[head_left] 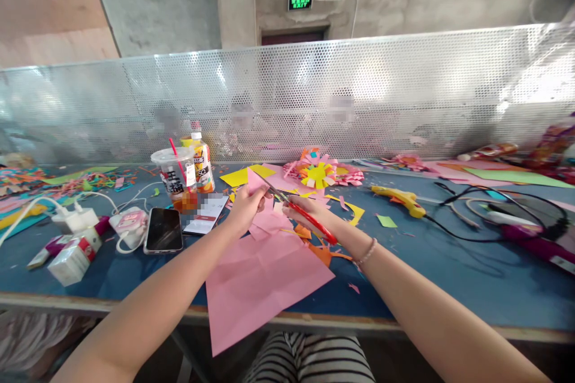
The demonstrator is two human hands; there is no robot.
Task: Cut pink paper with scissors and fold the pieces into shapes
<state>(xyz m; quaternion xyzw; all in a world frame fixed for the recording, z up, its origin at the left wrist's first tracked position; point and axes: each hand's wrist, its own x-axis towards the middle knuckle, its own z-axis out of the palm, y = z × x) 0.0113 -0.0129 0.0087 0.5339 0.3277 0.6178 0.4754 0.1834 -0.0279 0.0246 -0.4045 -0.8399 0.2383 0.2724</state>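
Note:
Between the fingers of my left hand (246,208) is a small folded piece of pink paper (257,181), its pointed end upward. My right hand (308,212) grips red-handled scissors (317,224), whose blades point up and left beside the pink piece. Whether the blades touch the paper I cannot tell. Under both hands lies a large creased sheet of pink paper (265,281), one corner hanging past the table's front edge. Orange paper scraps (320,251) lie by my right wrist. Behind the hands sits a yellow paper flower (318,175) among pink fringed ones.
On the left are a drink cup (173,176) with a straw, a bottle (203,161), a phone (164,230), a small box (74,257) and chargers (76,218). A yellow glue gun (399,198) and looped black cable lie right. A perforated metal screen (291,96) borders the back.

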